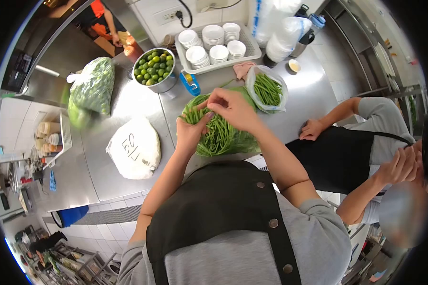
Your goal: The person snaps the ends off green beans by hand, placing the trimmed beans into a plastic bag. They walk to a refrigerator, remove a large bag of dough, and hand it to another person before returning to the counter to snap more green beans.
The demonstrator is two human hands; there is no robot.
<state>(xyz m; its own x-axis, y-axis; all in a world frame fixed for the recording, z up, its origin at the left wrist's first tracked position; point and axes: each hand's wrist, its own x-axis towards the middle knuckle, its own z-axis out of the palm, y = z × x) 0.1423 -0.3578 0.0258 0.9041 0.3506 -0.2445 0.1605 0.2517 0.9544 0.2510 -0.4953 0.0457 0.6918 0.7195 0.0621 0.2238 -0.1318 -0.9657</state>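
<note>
My left hand is closed round several green beans, over the left part of a green mesh bag full of beans. Just above and to the right, my right hand has its fingertips pinched together near the bean tips; what they hold is too small to make out. More green beans lie in the open bag under both hands. A clear plastic bag of trimmed-looking beans stands at the upper right of the mesh bag.
A metal pot of limes, a blue tool and a basket of white cups stand behind. On the left lie a white bag and a bag of greens. A person in a black apron stands at the right.
</note>
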